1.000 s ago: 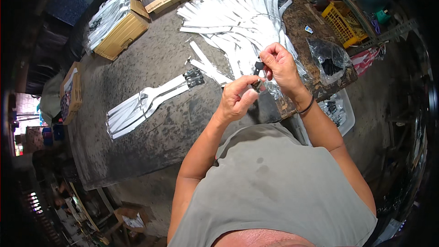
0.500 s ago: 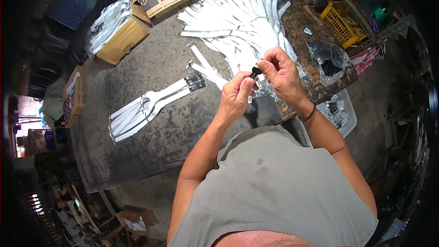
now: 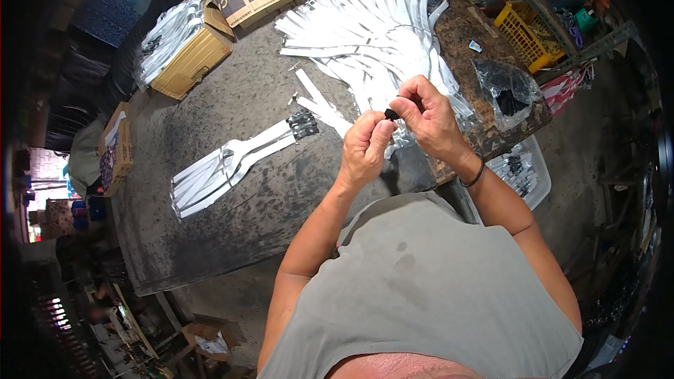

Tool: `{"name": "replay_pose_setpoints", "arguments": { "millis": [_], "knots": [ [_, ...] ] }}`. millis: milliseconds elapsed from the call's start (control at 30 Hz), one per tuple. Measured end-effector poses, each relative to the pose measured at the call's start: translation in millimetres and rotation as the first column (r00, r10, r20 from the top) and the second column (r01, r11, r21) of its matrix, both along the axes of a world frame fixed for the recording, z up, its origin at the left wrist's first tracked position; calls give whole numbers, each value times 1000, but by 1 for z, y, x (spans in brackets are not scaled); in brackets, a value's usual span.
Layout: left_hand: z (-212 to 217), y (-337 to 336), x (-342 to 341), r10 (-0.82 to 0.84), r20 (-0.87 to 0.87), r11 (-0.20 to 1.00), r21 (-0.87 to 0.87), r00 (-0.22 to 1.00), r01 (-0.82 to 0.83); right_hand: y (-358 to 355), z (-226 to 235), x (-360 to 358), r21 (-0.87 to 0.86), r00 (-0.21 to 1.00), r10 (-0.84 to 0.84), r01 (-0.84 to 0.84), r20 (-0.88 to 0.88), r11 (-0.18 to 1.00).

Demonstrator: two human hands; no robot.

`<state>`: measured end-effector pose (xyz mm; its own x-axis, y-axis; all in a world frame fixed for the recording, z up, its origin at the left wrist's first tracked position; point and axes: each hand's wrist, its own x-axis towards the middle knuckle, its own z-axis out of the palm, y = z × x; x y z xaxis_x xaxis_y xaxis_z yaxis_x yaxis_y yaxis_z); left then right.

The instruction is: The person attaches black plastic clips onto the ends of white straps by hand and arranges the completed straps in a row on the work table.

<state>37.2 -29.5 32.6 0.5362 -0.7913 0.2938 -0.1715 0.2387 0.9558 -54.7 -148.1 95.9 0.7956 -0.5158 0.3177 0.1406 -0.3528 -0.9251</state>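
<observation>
Along the worn grey bench [image 3: 232, 196], bare room near the front edge; far-left rim, brown cardboard box [image 3: 184, 63] of silvery strips. Mid-bench, tied bundle of flat white strips [image 3: 232, 165]. Over the near edge, left hand [image 3: 365, 151] and right hand [image 3: 428, 116] both pinching one small black clip [image 3: 391, 114]. Behind, fanned white strips [image 3: 372, 35]; yellow crate [image 3: 528, 35] far right.

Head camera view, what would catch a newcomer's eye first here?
First, the two hands meeting at centre: the left hand and right hand pinch a small black piece between their fingertips. Behind them, a fan of white strips spreads over the far side of the dark table. A smaller clipped bundle lies to the left.
</observation>
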Motion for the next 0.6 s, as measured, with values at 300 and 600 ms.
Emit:
{"name": "replay_pose_setpoints", "arguments": {
  "millis": [300,600],
  "knots": [
    [-6,0,-1,89,1,994,-67,996,-89,5,-1,-1,-80,999,24,-27,-35,996],
    [-12,-6,-7,141,-36,982,-120,989,-145,-2,-8,3,63,996,-86,87,-28,994]
  ]
}}
